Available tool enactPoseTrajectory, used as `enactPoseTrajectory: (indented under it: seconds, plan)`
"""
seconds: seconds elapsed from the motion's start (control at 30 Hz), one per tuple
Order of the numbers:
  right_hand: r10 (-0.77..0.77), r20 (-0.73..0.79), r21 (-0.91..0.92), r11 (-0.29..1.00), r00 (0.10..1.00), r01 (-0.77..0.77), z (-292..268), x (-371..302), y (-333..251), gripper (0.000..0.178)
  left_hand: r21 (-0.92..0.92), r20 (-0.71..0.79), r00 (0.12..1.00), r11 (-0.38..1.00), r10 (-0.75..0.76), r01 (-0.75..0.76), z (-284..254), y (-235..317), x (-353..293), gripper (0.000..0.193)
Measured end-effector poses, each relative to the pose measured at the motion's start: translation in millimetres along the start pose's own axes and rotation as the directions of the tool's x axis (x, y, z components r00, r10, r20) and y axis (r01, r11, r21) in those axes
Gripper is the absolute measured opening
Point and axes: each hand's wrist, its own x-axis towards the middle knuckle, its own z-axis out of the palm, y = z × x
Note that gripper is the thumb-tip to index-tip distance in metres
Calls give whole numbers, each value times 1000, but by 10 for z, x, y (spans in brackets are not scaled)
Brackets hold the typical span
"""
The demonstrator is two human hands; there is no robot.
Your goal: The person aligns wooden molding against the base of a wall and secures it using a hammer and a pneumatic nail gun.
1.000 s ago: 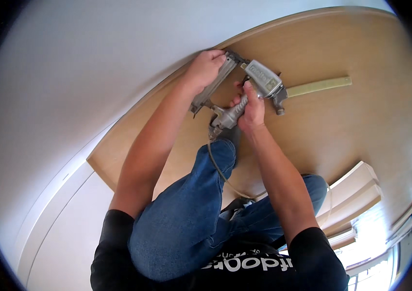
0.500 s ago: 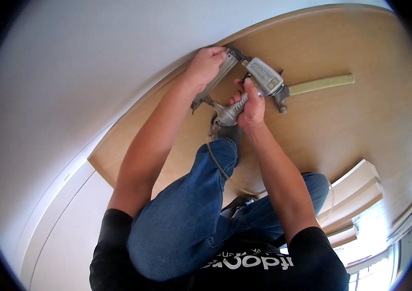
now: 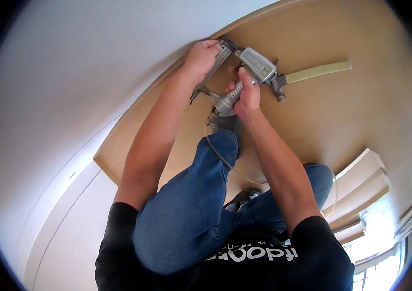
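A grey metal nail gun [image 3: 257,65] is held low over the wooden floor, its nose end close to the thin wooden trim [image 3: 244,21] along the wall. My right hand [image 3: 248,96] wraps round its handle, thumb up by the body. At the front of the long magazine [image 3: 219,62], my left hand [image 3: 201,60] is closed with bent fingers against it; the fingertips are partly hidden. Just right of the nail gun lies a hammer [image 3: 317,72] with a pale yellow handle, its head near the tool's body. A thin air hose [image 3: 219,156] trails from the handle past my knee.
The white wall [image 3: 94,58] rises along the left. My bent knee [image 3: 223,140] is close below the nail gun. Several pale boards or mouldings [image 3: 361,177] lie on the floor [image 3: 361,111] at the lower right, with the hose looping beside them.
Both hands and the nail gun sit slightly higher and further left in the picture; the whole view has shifted a little. My grip looks the same.
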Motion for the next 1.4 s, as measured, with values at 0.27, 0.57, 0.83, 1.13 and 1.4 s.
enactPoseTrajectory:
  seconds: [0.27, 0.57, 0.83, 1.13, 1.4]
  plan:
    - [-38, -60, 11, 999, 997, 38, -445, -591, -809, 40, 455, -253, 938, 885, 236, -100, 208, 10, -114, 44]
    - [-152, -97, 30, 987, 984, 156, -1427, -1507, -1436, 35, 527, -371, 889, 849, 268, -36, 367, -124, 95, 52]
    - [-112, -248, 72, 988, 962, 134, -1980, -2051, -1496, 37, 538, -364, 885, 841, 289, -53, 312, -209, 85, 54]
    - [-37, -290, 147, 986, 956, 82, -2209, -2197, -1372, 37, 731, -282, 902, 682, 327, -18, 342, -65, 36, 53]
    - [-15, -318, 155, 986, 948, 67, -2220, -2210, -1341, 35, 704, -276, 898, 708, 342, -53, 307, 7, -48, 55]
